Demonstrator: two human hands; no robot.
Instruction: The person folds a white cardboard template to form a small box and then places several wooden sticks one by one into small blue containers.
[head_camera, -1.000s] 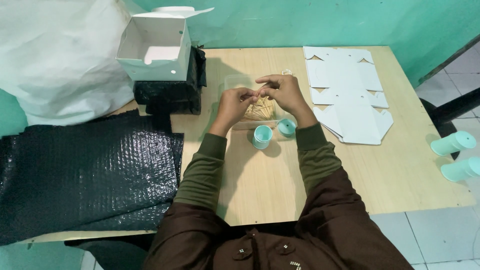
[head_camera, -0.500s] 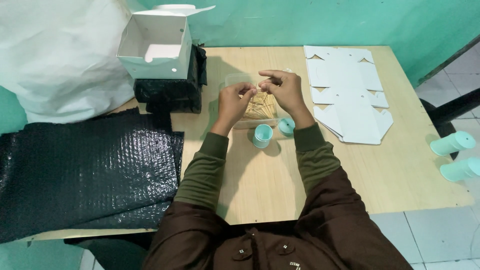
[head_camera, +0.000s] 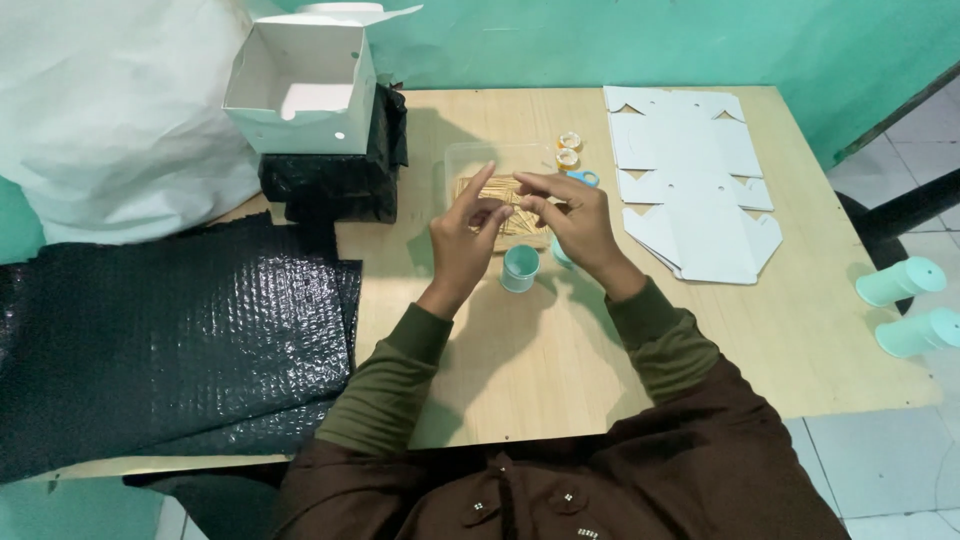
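Above the middle of the wooden surface (head_camera: 560, 390), both hands were raised together over a clear plastic tray (head_camera: 470, 160) filled with thin wooden sticks (head_camera: 512, 222). The left hand (head_camera: 462, 238) and right hand (head_camera: 570, 222) had their fingertips pinched toward each other, apparently gripping a few sticks between them, though the sticks themselves were too fine to make out in the grasp. Just in front of the hands stood a small teal cup (head_camera: 519, 268), upright and open, and it seemed to hold nothing yet; a second one was partly hidden under the right wrist. The tray looked nearly full, so most of the sticks had not been taken out. Behind the tray lay two small tape rolls (head_camera: 568, 148) and a blue-handled tool (head_camera: 583, 178). Flat white box blanks (head_camera: 690, 180) were stacked to the right, unfolded, while one assembled white box (head_camera: 300, 90) sat open on black wrapping (head_camera: 330, 175) at the left.
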